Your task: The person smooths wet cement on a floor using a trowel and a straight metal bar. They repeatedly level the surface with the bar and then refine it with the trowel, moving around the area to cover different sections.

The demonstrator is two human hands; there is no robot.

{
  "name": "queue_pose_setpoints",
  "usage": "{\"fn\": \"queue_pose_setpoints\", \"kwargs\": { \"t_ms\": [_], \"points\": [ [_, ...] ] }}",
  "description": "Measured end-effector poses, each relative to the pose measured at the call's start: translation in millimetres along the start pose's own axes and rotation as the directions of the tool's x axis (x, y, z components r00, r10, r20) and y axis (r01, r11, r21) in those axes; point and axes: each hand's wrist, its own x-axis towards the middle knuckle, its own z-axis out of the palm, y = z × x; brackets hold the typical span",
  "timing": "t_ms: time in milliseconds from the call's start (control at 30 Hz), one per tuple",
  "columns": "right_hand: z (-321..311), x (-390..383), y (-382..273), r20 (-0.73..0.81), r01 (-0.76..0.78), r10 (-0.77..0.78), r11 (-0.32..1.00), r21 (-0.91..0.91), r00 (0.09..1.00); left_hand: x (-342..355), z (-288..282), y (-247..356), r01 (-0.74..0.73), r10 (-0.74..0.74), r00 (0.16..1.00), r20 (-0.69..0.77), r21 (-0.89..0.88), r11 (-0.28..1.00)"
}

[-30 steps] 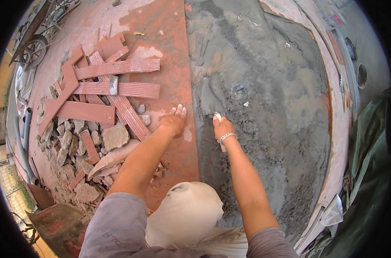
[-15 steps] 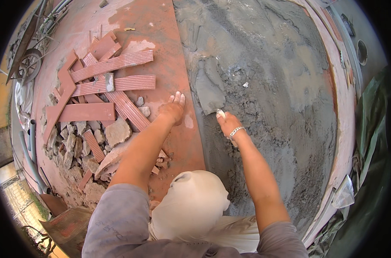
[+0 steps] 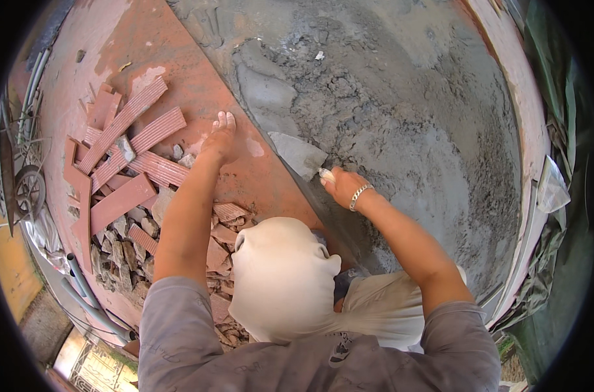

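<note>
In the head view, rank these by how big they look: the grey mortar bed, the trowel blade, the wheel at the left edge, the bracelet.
1. Grey mortar bed, by far the largest.
2. Trowel blade, held in the right hand.
3. Wheel, close to the blade; fisheye squeezes it at the rim, so unsure.
4. Bracelet, smallest.

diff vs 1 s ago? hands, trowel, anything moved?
The right hand keeps its grip on the trowel, whose blade now shows flat at the edge of the grey mortar; earlier only the handle showed. The left hand stays braced on the red floor. The broken tiles have not moved.
</note>
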Motion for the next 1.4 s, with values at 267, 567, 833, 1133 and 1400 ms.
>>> {"fn": "queue_pose_setpoints", "kwargs": {
  "t_ms": [267, 567, 833, 1133, 1400],
  "points": [
    [49, -65, 71, 0.130, -0.030, 0.029, 1.000, 0.008, 0.991, 16, 14, -7, 0.008, -0.008, 0.999, -0.032, 0.008, 1.000],
    [59, -119, 147, 0.315, -0.037, 0.087, 0.986, -0.161, 0.945, 17, 12, -5, -0.017, 0.017, 1.000, -0.019, 0.028, 0.999],
    [2, -132, 187, 0.060, 0.043, -0.025, 0.940, -0.338, 0.998, 18, 11, -3, 0.004, -0.003, 1.000, -0.018, 0.059, 0.998],
    [-74, -13, 136, -0.313, -0.064, -0.056, 0.931, -0.360, 0.948, 10, 5, 4, 0.053, -0.053, 0.999, -0.001, 0.014, 0.999],
    [-142, -2, 147, -0.538, -0.412, 0.353, 0.911, 0.011, 0.766, 7, 2, 0, 0.010, -0.010, 1.000, 0.006, 0.006, 1.000]
  ]
}}
